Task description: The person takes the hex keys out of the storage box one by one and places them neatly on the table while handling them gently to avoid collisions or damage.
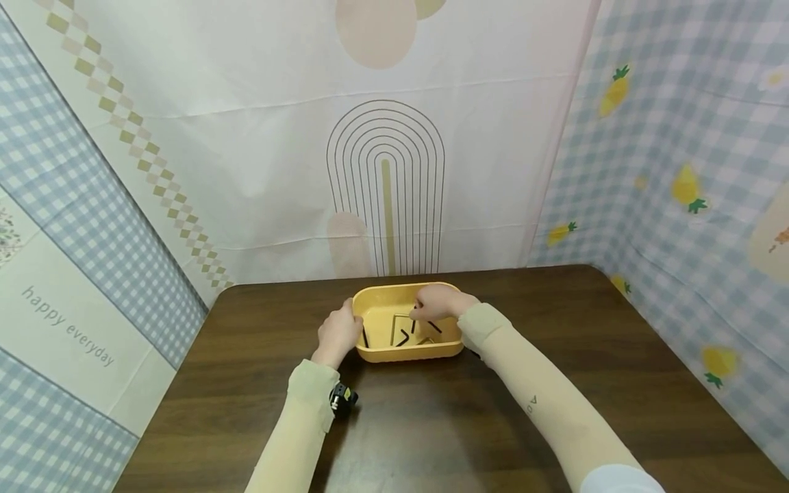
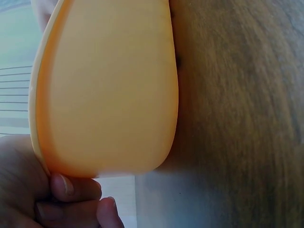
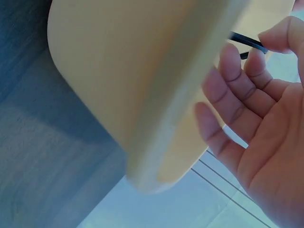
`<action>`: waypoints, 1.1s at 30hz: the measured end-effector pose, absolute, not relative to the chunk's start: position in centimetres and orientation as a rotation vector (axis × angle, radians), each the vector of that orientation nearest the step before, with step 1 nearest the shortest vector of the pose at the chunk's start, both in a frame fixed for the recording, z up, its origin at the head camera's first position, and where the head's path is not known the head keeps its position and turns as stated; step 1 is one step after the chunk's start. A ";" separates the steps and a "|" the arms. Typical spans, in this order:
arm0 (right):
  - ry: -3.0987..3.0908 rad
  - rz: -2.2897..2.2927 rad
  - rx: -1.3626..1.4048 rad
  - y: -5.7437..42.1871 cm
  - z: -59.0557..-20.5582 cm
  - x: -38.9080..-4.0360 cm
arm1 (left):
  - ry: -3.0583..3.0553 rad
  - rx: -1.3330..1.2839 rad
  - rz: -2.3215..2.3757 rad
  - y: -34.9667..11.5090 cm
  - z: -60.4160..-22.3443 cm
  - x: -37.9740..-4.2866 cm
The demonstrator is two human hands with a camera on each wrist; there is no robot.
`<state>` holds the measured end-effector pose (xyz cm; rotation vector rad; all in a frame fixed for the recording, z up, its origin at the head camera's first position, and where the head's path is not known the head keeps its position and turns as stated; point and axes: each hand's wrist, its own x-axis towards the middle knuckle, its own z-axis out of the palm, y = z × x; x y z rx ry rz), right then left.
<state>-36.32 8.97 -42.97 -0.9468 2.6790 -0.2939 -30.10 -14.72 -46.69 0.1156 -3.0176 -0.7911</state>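
A yellow plastic basket (image 1: 407, 354) sits on the table, with several L-shaped hex keys inside, some black, some brass-coloured. One short black hex key (image 1: 403, 338) lies on the basket floor beside a longer brass-coloured hex key (image 1: 392, 330). My left hand (image 1: 340, 333) grips the basket's left end, and the left wrist view shows its fingers curled at the rim. Over the basket's right half, my right hand (image 1: 439, 302) pinches a black hex key (image 3: 249, 42) between thumb and fingers. The basket's wall hides part of that key in the right wrist view.
The dark wooden table (image 1: 407, 424) ends at a back edge just behind the basket. A printed white cloth (image 1: 265, 171) hangs behind it, with checked cloths at both sides. A small black device (image 1: 342, 397) is strapped at the left wrist.
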 end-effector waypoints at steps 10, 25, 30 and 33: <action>2.742 -0.352 -0.919 8.8 -42.4 -35.8 | -3.024 0.128 -0.785 -15.5 -46.8 -29.7; 2.820 -0.411 -1.019 9.0 -40.7 -34.5 | -3.028 0.108 -0.762 -14.9 -46.6 -30.2; 2.830 -0.439 -1.047 8.9 -40.5 -34.2 | -3.034 0.097 -0.754 -14.8 -46.7 -30.3; 2.834 -0.471 -1.065 8.8 -40.4 -34.1 | -3.034 0.090 -0.752 -14.7 -46.7 -30.3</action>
